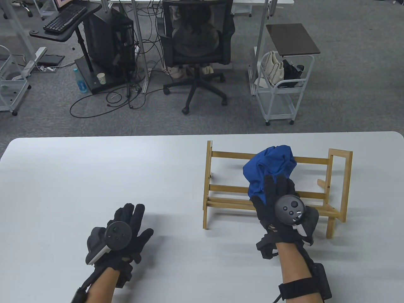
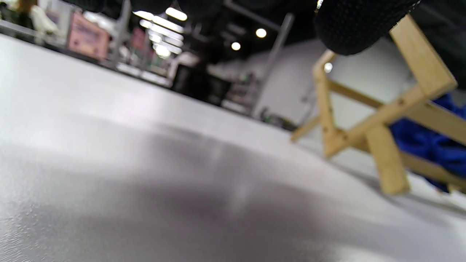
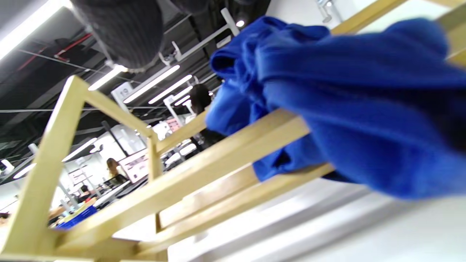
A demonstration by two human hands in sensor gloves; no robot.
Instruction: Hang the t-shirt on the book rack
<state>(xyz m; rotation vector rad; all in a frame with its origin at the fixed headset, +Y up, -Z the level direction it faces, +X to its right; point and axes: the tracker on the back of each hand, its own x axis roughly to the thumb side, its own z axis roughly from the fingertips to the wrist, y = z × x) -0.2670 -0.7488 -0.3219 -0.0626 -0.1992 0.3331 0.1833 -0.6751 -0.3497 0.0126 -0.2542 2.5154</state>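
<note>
Grey office carpet lies beyond the white table, with a black mesh chair, a white cart and a keyboard stand at the far side. On the table's right half, nearer its far edge than its near one, we see the wooden book rack standing upright, its slats running left to right. A blue t-shirt sits bunched on the rack, draped over the upper back rail and down to the lower rail; in the right wrist view its folds hang over the pale slats.

Our right hand reaches over the rack's front, fingers extended up against the lower part of the cloth and touching it; we cannot tell whether they actually pinch the fabric.

Our left hand rests on the table near the near edge, left of the rack and well apart from it, fingers spread and holding nothing. From the left wrist view the rack's end frame stands to the right, with blue cloth behind it.
</note>
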